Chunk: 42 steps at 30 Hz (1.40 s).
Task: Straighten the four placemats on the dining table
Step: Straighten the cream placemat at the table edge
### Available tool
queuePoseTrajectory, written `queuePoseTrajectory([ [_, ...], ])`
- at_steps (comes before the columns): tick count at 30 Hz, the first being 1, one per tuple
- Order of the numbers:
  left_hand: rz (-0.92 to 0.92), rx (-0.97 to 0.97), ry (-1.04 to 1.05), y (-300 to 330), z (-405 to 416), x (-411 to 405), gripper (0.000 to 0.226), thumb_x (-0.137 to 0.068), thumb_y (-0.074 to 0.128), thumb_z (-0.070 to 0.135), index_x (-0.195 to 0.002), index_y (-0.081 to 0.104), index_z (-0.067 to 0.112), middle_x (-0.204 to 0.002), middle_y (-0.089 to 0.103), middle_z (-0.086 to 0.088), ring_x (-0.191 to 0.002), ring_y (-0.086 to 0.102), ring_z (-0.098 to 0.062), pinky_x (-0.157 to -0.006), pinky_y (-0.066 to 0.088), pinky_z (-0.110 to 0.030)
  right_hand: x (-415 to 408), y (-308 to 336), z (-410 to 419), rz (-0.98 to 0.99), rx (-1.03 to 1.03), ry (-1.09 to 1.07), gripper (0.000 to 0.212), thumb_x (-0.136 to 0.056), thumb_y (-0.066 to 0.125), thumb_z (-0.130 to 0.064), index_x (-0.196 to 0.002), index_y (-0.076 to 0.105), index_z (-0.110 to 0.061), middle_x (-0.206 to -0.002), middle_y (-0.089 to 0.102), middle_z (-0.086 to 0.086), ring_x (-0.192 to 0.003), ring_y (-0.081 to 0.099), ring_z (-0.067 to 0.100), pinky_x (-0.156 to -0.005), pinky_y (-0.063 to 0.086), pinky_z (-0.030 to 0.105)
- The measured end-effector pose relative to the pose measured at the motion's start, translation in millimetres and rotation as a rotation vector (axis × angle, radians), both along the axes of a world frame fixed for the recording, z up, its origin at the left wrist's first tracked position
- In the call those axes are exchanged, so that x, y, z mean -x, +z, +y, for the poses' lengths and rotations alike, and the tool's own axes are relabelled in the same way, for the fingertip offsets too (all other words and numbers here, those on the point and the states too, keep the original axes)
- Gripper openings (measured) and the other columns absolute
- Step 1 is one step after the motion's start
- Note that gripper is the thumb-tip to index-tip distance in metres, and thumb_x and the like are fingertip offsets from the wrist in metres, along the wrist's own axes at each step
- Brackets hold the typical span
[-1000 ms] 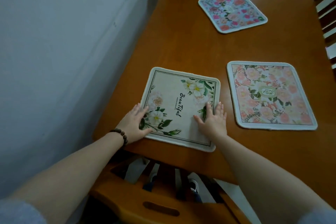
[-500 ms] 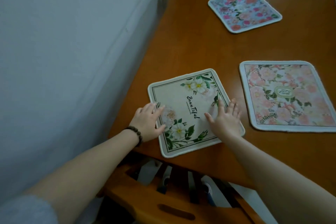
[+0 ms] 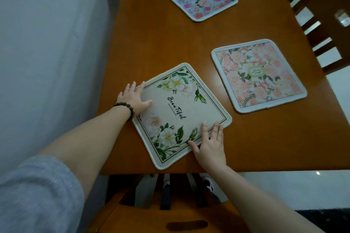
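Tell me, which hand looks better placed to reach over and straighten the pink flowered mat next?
Probably the right hand: it rests on the cream placemat corner nearest the pink placemat, while the left hand sits on the wall-side edge.

My left hand (image 3: 134, 98) lies flat, fingers (image 3: 139, 88) spread forward, thumb out to the right, beads at the wrist. My right hand (image 3: 210, 143) lies palm down, fingers together, thumb splayed left. Both forearms reach forward, bare.

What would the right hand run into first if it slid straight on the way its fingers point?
The right hand points up and slightly right, across the corner of the cream placemat. Past that, bare table, then probably the near-left edge of the pink placemat; the angle is hard to judge.
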<state>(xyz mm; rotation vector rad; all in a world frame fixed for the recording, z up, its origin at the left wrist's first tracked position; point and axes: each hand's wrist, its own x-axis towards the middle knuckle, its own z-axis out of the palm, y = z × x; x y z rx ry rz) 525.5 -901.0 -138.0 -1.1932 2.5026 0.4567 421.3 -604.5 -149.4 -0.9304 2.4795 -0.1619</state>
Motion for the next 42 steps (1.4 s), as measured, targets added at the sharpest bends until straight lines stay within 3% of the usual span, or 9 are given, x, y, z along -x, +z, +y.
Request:
queuePoseTrajectory([
  [10,0.026,-0.04,0.043,2,49,-40,0.082,-0.084,0.037,0.067,-0.151,0.002,0.034,-0.16,0.001,-0.003,-0.146,0.004,-0.02,-0.114,0.014,-0.047,57,5,-10,0.017,-0.103,0.171,0.082,-0.092,0.028,-0.064,-0.15,-0.011,-0.022,-0.155,-0.019,0.022,-0.141,-0.022,0.035,-0.113,-0.006,0.041],
  [17,0.024,-0.102,0.103,4,106,-74,0.086,-0.084,0.044,0.064,-0.152,0.002,0.032,-0.16,-0.002,-0.007,-0.146,0.003,-0.022,-0.115,0.016,-0.042,102,15,-38,-0.094,-0.193,0.298,0.079,-0.097,0.044,-0.041,-0.15,-0.012,-0.025,-0.154,-0.025,0.016,-0.14,-0.026,0.031,-0.114,0.001,0.048],
  [20,0.051,-0.084,0.092,8,123,-87,0.084,-0.084,0.047,0.061,-0.151,0.007,0.031,-0.159,0.012,-0.006,-0.144,0.016,-0.024,-0.113,0.023,-0.043,108,23,-44,-0.08,-0.161,0.309,0.076,-0.097,0.046,-0.037,-0.151,-0.007,-0.027,-0.156,-0.02,0.015,-0.142,-0.022,0.031,-0.115,0.0,0.046],
  [23,0.099,0.055,0.073,12,131,-98,0.081,-0.084,0.049,0.058,-0.15,0.015,0.026,-0.153,0.03,-0.004,-0.136,0.031,-0.024,-0.107,0.03,-0.043,98,30,-33,0.003,-0.084,0.256,0.084,-0.093,0.049,-0.05,-0.151,-0.006,-0.025,-0.156,-0.018,0.017,-0.143,-0.02,0.033,-0.114,-0.003,0.045],
  [26,0.013,0.02,0.107,11,134,-102,0.099,-0.078,0.048,0.073,-0.151,-0.002,0.029,-0.16,0.008,-0.006,-0.145,0.009,-0.023,-0.113,0.017,-0.045,70,33,-4,0.017,-0.039,0.111,0.108,-0.078,0.046,-0.074,-0.15,-0.014,-0.02,-0.154,-0.022,0.022,-0.142,-0.02,0.034,-0.114,-0.007,0.043],
  [29,-0.103,-0.098,0.089,7,137,-100,0.124,-0.059,0.049,0.09,-0.146,-0.021,0.035,-0.158,-0.016,-0.007,-0.145,-0.012,-0.023,-0.115,0.005,-0.048,39,32,25,-0.069,-0.125,0.066,0.128,-0.062,0.045,-0.087,-0.148,-0.021,-0.019,-0.153,-0.023,0.024,-0.142,-0.019,0.036,-0.116,-0.005,0.045],
  [32,-0.135,-0.105,0.023,2,144,-95,0.136,-0.046,0.051,0.094,-0.138,-0.032,0.041,-0.156,-0.026,-0.007,-0.143,-0.022,-0.023,-0.114,-0.001,-0.051,15,29,40,-0.105,-0.162,0.101,0.137,-0.055,0.053,-0.087,-0.147,-0.023,-0.02,-0.153,-0.023,0.023,-0.142,-0.02,0.036,-0.116,-0.005,0.046],
  [36,-0.11,-0.063,-0.009,-1,155,-95,0.138,-0.043,0.059,0.09,-0.126,-0.042,0.046,-0.154,-0.028,-0.01,-0.141,-0.025,-0.024,-0.114,-0.004,-0.05,11,29,42,-0.089,-0.154,0.157,0.139,-0.056,0.064,-0.08,-0.146,-0.025,-0.023,-0.152,-0.027,0.024,-0.14,-0.026,0.036,-0.113,-0.012,0.045],
  [42,-0.12,-0.007,0.0,-2,171,-111,0.136,-0.054,0.065,0.081,-0.137,-0.033,0.037,-0.156,-0.026,-0.006,-0.143,-0.021,-0.02,-0.115,-0.003,-0.046,24,32,39,-0.089,-0.134,0.206,0.139,-0.057,0.073,-0.072,-0.146,-0.024,-0.027,-0.152,-0.027,0.022,-0.14,-0.026,0.033,-0.113,-0.01,0.044],
])
